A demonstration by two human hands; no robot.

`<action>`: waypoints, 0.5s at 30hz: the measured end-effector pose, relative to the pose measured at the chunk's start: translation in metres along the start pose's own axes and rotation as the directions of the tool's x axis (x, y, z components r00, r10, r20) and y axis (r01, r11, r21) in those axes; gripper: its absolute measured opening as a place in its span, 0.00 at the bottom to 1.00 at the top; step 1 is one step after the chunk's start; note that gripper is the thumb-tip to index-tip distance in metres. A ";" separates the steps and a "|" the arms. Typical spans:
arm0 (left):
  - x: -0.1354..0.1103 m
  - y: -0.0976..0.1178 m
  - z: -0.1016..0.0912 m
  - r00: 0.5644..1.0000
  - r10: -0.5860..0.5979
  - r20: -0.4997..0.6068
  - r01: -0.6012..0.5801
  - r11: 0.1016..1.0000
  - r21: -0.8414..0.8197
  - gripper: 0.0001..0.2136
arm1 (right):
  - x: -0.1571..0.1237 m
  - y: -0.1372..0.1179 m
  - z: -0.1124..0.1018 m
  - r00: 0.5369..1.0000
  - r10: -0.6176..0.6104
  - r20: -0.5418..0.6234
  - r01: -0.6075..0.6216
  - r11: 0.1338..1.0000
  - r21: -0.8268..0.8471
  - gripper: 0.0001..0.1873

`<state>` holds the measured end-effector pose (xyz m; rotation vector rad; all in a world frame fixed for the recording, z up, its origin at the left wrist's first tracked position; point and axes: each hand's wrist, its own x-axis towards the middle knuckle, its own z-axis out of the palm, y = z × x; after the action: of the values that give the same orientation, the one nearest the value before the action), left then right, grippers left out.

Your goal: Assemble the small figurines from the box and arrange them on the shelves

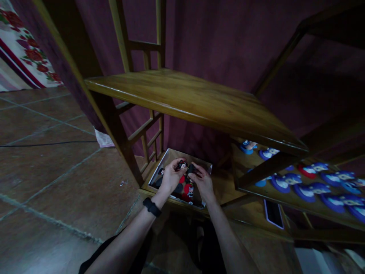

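Observation:
Both my hands reach under a wooden shelf (188, 97) into an open cardboard box (168, 156) that sits on the lowest shelf board. My left hand (170, 178), with a black band at the wrist, is closed on a small red-and-black figure (181, 164). My right hand (202, 180) pinches a dark piece (191, 168) right beside that figure. The two hands nearly touch above the box. More red, black and white figures (186, 190) lie in the box below them.
A shelf to the right carries several blue figures (313, 187) and a red one (303, 170). A phone (273, 213) lies flat on the board below. Wooden uprights (114, 125) flank the box. Tiled floor (57, 167) spreads left, with a flowered cloth (25, 53) beyond.

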<state>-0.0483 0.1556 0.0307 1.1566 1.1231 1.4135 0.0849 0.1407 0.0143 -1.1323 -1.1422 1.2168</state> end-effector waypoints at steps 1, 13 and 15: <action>0.001 -0.001 0.000 1.000 -0.005 0.010 0.005 1.000 -0.003 0.15 | 0.000 -0.001 -0.001 1.000 0.001 0.007 -0.001 1.000 0.000 0.25; -0.001 -0.011 -0.004 0.980 0.176 0.097 -0.193 0.959 0.208 0.17 | -0.002 0.005 0.000 0.999 0.038 -0.038 -0.033 0.990 0.140 0.25; 0.000 -0.011 -0.005 0.980 0.159 0.117 -0.180 0.963 0.203 0.18 | -0.003 0.006 0.000 0.998 0.056 -0.040 -0.048 0.981 0.186 0.25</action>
<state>-0.0517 0.1563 0.0196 1.4899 1.1470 1.3713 0.0838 0.1382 0.0087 -1.0490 -0.9494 1.3026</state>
